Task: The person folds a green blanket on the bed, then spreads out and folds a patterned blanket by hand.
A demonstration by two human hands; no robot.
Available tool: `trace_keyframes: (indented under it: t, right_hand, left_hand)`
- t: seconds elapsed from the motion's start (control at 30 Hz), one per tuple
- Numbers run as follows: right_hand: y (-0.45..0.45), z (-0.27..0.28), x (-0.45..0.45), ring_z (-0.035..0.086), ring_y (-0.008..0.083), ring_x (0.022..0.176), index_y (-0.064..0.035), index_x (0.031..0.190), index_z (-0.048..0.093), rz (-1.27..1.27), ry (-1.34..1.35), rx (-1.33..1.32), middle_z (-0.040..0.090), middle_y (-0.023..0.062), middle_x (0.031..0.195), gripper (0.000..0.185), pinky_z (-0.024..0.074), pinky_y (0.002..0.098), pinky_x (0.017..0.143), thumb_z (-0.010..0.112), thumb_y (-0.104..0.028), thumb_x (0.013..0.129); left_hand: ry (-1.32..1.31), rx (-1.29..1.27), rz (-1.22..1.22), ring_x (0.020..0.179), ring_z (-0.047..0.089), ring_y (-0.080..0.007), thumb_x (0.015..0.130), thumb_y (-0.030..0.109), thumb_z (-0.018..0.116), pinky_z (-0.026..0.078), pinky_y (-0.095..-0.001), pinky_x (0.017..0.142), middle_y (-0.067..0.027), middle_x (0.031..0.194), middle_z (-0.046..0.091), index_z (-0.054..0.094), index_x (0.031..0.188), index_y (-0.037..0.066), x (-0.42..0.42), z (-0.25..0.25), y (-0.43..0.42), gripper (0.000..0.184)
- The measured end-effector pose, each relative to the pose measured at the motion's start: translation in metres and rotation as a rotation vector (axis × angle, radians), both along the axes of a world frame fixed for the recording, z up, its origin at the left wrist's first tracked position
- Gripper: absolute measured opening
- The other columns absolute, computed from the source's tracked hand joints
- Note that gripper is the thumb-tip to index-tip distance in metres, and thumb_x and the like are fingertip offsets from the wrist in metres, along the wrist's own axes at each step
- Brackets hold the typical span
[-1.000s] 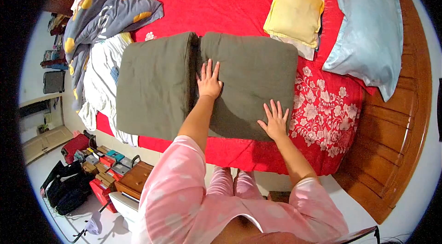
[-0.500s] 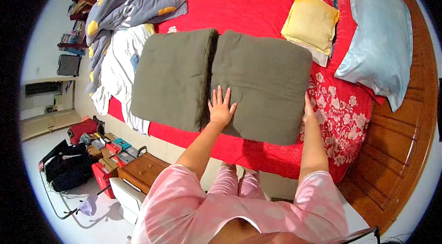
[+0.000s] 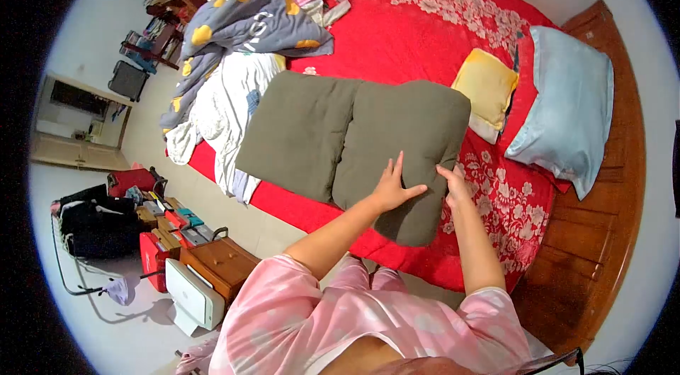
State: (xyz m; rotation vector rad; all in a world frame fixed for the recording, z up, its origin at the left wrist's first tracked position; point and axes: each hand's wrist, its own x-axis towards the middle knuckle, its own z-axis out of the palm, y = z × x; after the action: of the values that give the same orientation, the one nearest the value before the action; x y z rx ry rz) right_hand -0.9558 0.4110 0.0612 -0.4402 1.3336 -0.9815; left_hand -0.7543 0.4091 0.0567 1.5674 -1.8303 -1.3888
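A dark green folded cushion (image 3: pixel 297 131) in two padded sections lies on the red bedspread (image 3: pixel 386 42). My left hand (image 3: pixel 397 189) rests on the right section with its fingers spread and thumb pointing right. At that section's right edge is my right hand (image 3: pixel 455 186), its thumb on top of the fabric and its other fingers partly hidden by the edge, gripping the cushion there. The right edge looks slightly raised and bent.
Beyond the cushion's right end are a yellow pillow (image 3: pixel 485 84) and a light blue pillow (image 3: pixel 567 102). A grey blanket (image 3: pixel 248 21) and white cloth (image 3: pixel 223 106) lie at the left. A wooden cabinet (image 3: pixel 219 262) and printer (image 3: pixel 193 296) stand lower left.
My left hand has moved right across the cushion, toward my right hand. The cushion's right edge has been taken hold of and pushed inward. The whole view has shifted and turned.
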Motion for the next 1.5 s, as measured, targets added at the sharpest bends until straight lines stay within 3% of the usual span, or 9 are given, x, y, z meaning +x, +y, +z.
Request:
trace_keyframes:
  t: [0.27, 0.4, 0.6, 0.73, 1.0, 1.27, 1.37, 1.47, 1.5]
  right_hand:
    - [-0.031, 0.098, 0.117, 0.045, 0.0309, 0.117, -0.0003, 0.137, 0.027, -0.029, -0.061, -0.207, 0.043, 0.0158, 0.132, 0.065, 0.0387, 0.0423, 0.096, 0.061, -0.014, 0.084]
    - [-0.062, 0.128, 0.195, 0.044, 0.0301, 0.119, 0.0005, 0.139, 0.023, 0.055, 0.018, -0.301, 0.042, 0.0188, 0.133, 0.066, 0.0368, 0.0407, 0.098, 0.060, -0.013, 0.085]
    - [-0.125, 0.156, 0.359, 0.040, 0.0287, 0.123, 0.0021, 0.140, 0.019, 0.217, 0.028, -0.442, 0.038, 0.0195, 0.136, 0.073, 0.0339, 0.0385, 0.101, 0.062, -0.012, 0.083]
    - [-0.175, 0.168, 0.478, 0.055, 0.0238, 0.104, 0.0007, 0.142, -0.014, 0.309, -0.059, -0.385, 0.054, 0.0182, 0.117, 0.096, 0.0434, 0.0344, 0.091, 0.061, -0.009, 0.084]
    - [-0.258, 0.099, 0.647, 0.049, 0.0318, 0.114, 0.0013, 0.142, -0.015, 0.614, 0.452, -0.268, 0.042, 0.0268, 0.132, 0.103, 0.0414, 0.0346, 0.093, 0.064, -0.012, 0.077]
    - [-0.282, -0.035, 0.681, 0.043, 0.0377, 0.122, -0.0092, 0.144, -0.018, 0.807, 0.385, 0.004, 0.032, 0.0298, 0.139, 0.101, 0.0347, 0.0406, 0.101, 0.059, -0.008, 0.079]
    - [-0.272, -0.001, 0.656, 0.049, 0.0350, 0.113, -0.0104, 0.148, -0.003, 0.788, 0.339, -0.104, 0.045, 0.0274, 0.131, 0.087, 0.0395, 0.0394, 0.096, 0.055, -0.005, 0.082]
    - [-0.285, 0.021, 0.607, 0.056, 0.0275, 0.103, -0.0102, 0.144, 0.028, 0.840, 0.188, -0.248, 0.057, 0.0195, 0.116, 0.065, 0.0446, 0.0369, 0.087, 0.051, -0.003, 0.084]
    - [-0.287, 0.027, 0.590, 0.059, 0.0237, 0.092, -0.0104, 0.129, 0.050, 0.787, 0.556, -0.614, 0.063, 0.0126, 0.100, 0.047, 0.0474, 0.0353, 0.080, 0.050, -0.002, 0.083]
  left_hand:
    - [0.105, 0.114, 0.148, 0.124, 0.043, -0.0368, 0.066, 0.057, 0.073, 0.034, -0.0352, 0.103, -0.0278, 0.133, 0.043, 0.016, 0.144, 0.000, 0.096, 0.107, -0.036, 0.112]
    - [0.486, 0.182, 0.243, 0.125, 0.042, -0.0314, 0.073, 0.055, 0.070, 0.035, -0.0369, 0.101, -0.0223, 0.137, 0.040, 0.017, 0.143, -0.001, 0.173, 0.093, -0.069, 0.105]
    - [0.763, 0.354, 0.258, 0.115, 0.049, -0.0246, 0.086, 0.051, 0.055, 0.041, -0.0356, 0.096, -0.0142, 0.130, 0.047, 0.035, 0.137, 0.003, 0.336, 0.137, -0.114, 0.072]
    - [0.783, 0.489, 0.364, 0.111, 0.053, -0.0223, 0.085, 0.059, 0.051, 0.045, -0.0350, 0.091, -0.0116, 0.125, 0.053, 0.045, 0.132, 0.007, 0.453, 0.127, -0.151, 0.070]
    - [0.613, 0.451, 0.432, 0.111, 0.053, -0.0239, 0.082, 0.063, 0.053, 0.044, -0.0345, 0.092, -0.0147, 0.125, 0.054, 0.039, 0.136, 0.005, 0.608, 0.089, -0.189, 0.080]
    - [0.025, -0.233, 0.429, 0.123, 0.045, -0.0354, 0.083, 0.024, 0.063, 0.037, -0.0451, 0.099, -0.0207, 0.136, 0.042, 0.030, 0.138, 0.003, 0.568, 0.048, -0.169, 0.068]
    - [-0.317, -0.458, 0.483, 0.137, 0.021, -0.0323, 0.085, 0.018, 0.054, 0.016, -0.0560, 0.108, -0.0138, 0.149, 0.023, 0.023, 0.144, 0.011, 0.516, 0.034, -0.141, 0.067]
    - [-0.592, -0.511, 0.470, 0.137, 0.021, -0.0313, 0.086, 0.024, 0.053, 0.013, -0.0563, 0.109, -0.0129, 0.148, 0.025, 0.026, 0.144, 0.014, 0.508, -0.001, -0.132, 0.065]
    - [-0.687, -0.495, 0.431, 0.138, 0.019, -0.0311, 0.087, 0.029, 0.051, 0.011, -0.0557, 0.109, -0.0118, 0.148, 0.025, 0.030, 0.143, 0.016, 0.507, -0.003, -0.129, 0.061]
